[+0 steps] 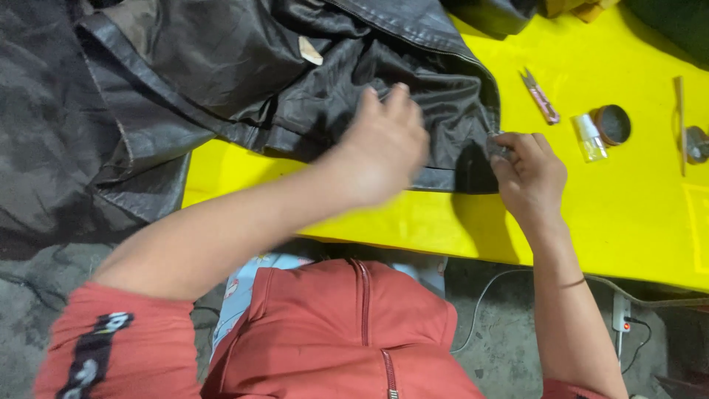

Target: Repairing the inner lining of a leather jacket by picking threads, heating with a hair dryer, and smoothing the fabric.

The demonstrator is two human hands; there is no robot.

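We work a black leather jacket [244, 81] on a yellow worktop [620, 214].

A small pale tag [310, 51] shows on the jacket's lining. To our right lie pink thread snips [540, 96], a small clear packet [590, 138] touching a round dark tin [613, 124], and a thin stick [680, 125] near the worktop's edge. Our left hand [384, 144], blurred, lies flat with fingers together on the jacket's hem; our right hand [528, 174] pinches the hem's corner just beside it.
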